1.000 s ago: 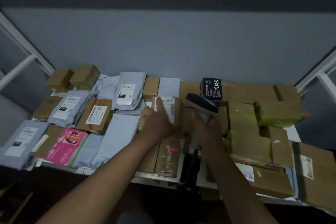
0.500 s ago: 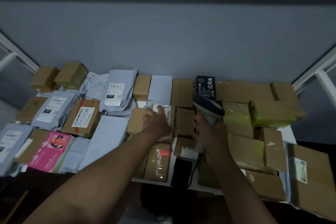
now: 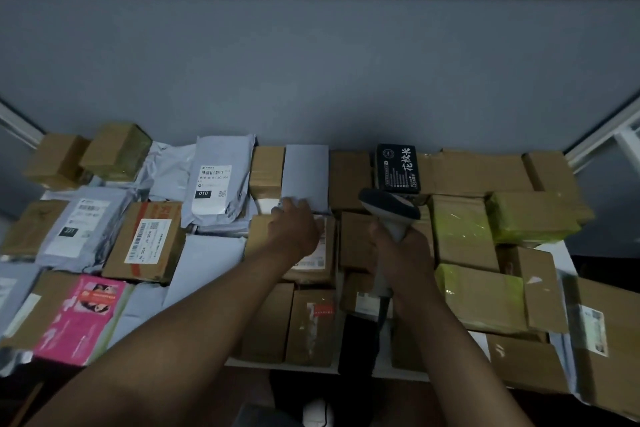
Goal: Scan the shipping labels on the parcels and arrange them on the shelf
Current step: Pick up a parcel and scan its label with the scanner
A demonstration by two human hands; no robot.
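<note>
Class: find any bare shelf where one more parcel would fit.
Bare white shelf shows only beside the yellow-taped boxes at the right, and as a thin front strip. Everywhere else parcels touch or overlap, tightest round the left hand and the scanner held by the right hand.

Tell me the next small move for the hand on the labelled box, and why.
Probably lift the left hand off the white shipping label of the brown cardboard box it rests on. The hand covers much of that label, while the right hand grips the grey handheld barcode scanner just beside it, so baring the label would let it be scanned.
</note>
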